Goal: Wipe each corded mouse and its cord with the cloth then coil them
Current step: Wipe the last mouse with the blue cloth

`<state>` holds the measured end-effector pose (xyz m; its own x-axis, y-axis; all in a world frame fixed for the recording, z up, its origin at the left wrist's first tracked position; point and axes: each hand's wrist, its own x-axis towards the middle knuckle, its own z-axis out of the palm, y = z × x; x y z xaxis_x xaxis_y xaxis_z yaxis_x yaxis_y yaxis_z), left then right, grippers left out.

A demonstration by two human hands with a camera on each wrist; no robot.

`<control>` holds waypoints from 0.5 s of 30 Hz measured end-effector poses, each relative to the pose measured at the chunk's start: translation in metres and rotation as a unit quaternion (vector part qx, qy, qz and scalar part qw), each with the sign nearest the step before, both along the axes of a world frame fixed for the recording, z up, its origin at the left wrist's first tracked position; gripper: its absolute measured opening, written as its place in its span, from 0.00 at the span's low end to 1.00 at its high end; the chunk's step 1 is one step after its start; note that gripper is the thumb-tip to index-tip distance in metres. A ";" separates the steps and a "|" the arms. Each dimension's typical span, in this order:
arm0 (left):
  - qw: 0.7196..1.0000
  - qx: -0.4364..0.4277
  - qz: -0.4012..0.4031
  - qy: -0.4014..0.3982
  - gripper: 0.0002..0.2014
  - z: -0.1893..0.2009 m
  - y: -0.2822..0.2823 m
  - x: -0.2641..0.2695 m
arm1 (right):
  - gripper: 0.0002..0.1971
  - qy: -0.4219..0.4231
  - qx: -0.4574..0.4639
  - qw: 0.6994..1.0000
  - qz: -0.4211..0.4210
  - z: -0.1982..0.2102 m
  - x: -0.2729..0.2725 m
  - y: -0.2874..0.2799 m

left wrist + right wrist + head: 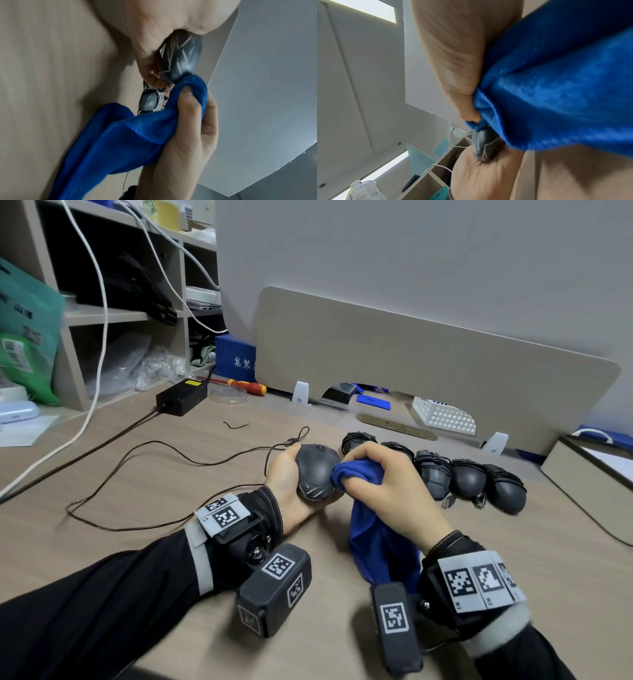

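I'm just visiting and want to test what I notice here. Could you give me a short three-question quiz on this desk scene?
1. True or false: the left hand holds the mouse.
2. What does the right hand grip? A) the screwdriver B) the blue cloth C) the white basket
3. Fill in: the held mouse's cord lies ______ on the desk, while the row of mice beside it is wrapped in cords.

Key: 1 true; 2 B; 3 uncoiled.

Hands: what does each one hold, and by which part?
Left hand cups the mouse by its side and underside; right hand grips the cloth's bunched upper end.
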<state>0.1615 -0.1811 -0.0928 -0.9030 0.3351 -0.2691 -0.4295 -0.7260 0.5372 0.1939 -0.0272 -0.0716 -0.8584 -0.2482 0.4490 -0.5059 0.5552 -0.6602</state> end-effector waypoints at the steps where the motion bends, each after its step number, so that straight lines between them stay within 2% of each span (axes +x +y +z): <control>1: 1.000 -0.006 0.005 0.000 0.16 0.000 0.000 -0.001 | 0.07 0.001 0.010 1.000 0.007 0.000 0.001 -0.001; 5: 1.000 -0.026 0.017 -0.001 0.17 -0.006 -0.002 -0.007 | 0.08 -0.011 0.048 0.997 0.057 0.000 0.009 -0.011; 8: 1.000 -0.004 0.006 -0.011 0.18 -0.003 -0.002 -0.006 | 0.08 0.003 0.013 1.000 -0.009 -0.002 0.001 -0.005; 10: 0.999 -0.018 0.019 -0.021 0.22 -0.007 -0.002 -0.009 | 0.08 0.008 0.025 0.999 -0.027 -0.003 0.000 -0.002; 13: 0.997 -0.059 0.050 -0.031 0.30 -0.017 0.002 -0.016 | 0.09 -0.003 0.062 0.998 0.028 -0.001 0.007 -0.010; 15: 0.994 -0.084 0.066 -0.030 0.33 -0.023 0.006 -0.018 | 0.09 0.000 0.073 0.996 0.048 0.000 0.009 -0.016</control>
<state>0.1436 -0.1753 -0.1155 -0.9168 0.1608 -0.3656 -0.3713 -0.6803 0.6319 0.2032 -0.0434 -0.0717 -0.8272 -0.3925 0.4020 -0.5617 0.5944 -0.5755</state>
